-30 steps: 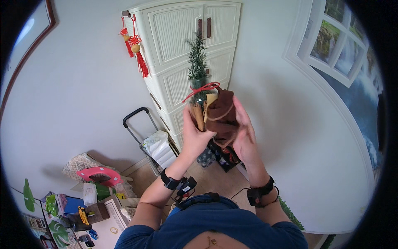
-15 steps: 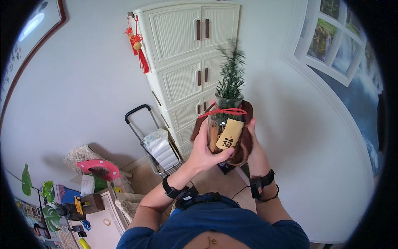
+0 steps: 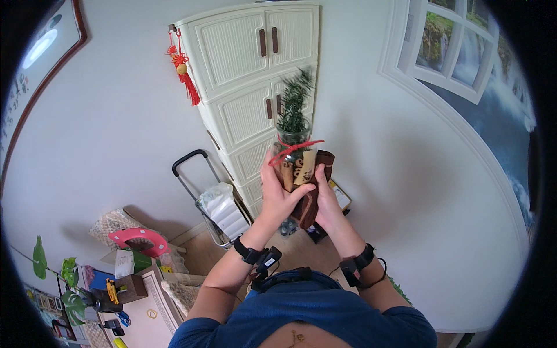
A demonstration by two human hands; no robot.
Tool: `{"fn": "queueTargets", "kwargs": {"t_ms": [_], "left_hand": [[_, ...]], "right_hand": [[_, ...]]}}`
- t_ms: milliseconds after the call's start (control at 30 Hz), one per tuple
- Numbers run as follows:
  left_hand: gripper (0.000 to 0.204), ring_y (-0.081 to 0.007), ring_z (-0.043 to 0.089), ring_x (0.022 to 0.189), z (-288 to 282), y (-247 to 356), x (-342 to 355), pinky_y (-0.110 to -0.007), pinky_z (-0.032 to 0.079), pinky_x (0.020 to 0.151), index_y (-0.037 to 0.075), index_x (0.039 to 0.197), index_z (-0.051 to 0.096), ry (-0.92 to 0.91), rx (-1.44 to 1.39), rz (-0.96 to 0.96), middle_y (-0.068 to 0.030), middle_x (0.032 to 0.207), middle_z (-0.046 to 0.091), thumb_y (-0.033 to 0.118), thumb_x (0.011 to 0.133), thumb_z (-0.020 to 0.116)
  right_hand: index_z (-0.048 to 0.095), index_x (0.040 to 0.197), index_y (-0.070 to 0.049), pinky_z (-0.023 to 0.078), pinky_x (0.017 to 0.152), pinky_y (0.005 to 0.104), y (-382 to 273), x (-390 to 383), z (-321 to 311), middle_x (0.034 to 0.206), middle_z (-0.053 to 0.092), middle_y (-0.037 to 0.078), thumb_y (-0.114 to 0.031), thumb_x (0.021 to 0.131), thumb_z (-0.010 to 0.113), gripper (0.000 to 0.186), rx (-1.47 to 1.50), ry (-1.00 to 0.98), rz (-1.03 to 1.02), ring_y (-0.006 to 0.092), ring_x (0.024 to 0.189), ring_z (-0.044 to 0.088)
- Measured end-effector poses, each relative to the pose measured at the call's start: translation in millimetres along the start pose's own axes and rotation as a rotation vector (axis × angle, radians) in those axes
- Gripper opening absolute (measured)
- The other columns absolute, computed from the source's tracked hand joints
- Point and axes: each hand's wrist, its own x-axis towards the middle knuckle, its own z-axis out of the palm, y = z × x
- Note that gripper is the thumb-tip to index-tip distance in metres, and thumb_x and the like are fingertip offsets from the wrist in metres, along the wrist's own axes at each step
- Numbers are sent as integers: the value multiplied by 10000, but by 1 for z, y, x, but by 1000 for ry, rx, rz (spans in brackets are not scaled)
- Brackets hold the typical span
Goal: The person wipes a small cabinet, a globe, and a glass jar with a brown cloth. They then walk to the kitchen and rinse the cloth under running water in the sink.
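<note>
A glass vase (image 3: 294, 137) holding feathery green sprigs (image 3: 294, 104) is raised in front of me. A red cord (image 3: 295, 147) is tied round its neck, and a tan paper tag (image 3: 306, 167) hangs on its front beside brown, stick-like pieces. My left hand (image 3: 278, 192) is closed round the vase's left side, thumb across the lower front. On the other side my right hand (image 3: 329, 202) grips a dark brown cloth (image 3: 308, 210) pressed against the glass. The cloth hangs below the vase and hides part of its base.
A tall cream cabinet (image 3: 232, 55) stands beyond my hands, red tassels (image 3: 187, 81) on its side. To its left is a folding cart (image 3: 210, 229) with a white bag. A table (image 3: 142, 316) with a potted plant (image 3: 72, 301) is at lower left; a pink ring-shaped item (image 3: 139, 239) lies behind it.
Both hands have moved left and slightly nearer with the vase, and it has turned so the tag faces more to the right. The cloth now hangs at its right side and below.
</note>
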Motion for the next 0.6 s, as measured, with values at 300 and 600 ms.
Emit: {"fn": "queueTargets", "kwargs": {"t_ms": [300, 600], "left_hand": [[1130, -351, 475, 1273, 4, -9, -11, -418, 391, 1065, -48, 1473, 151, 3, 28, 44, -245, 1379, 436, 331, 696, 879], [1094, -311, 512, 1226, -7, 8, 11, -399, 411, 1041, -25, 1459, 210, 73, 295, 139, -215, 1344, 476, 269, 667, 906]], "right_hand": [[475, 1351, -114, 522, 887, 357, 1, 4, -7, 1227, 585, 45, -430, 931, 626, 546, 13, 39, -57, 184, 1078, 595], [479, 1334, -53, 497, 911, 331, 19, -1, -7, 1233, 577, 55, -232, 992, 577, 398, -233, 158, -150, 165, 1109, 573]]}}
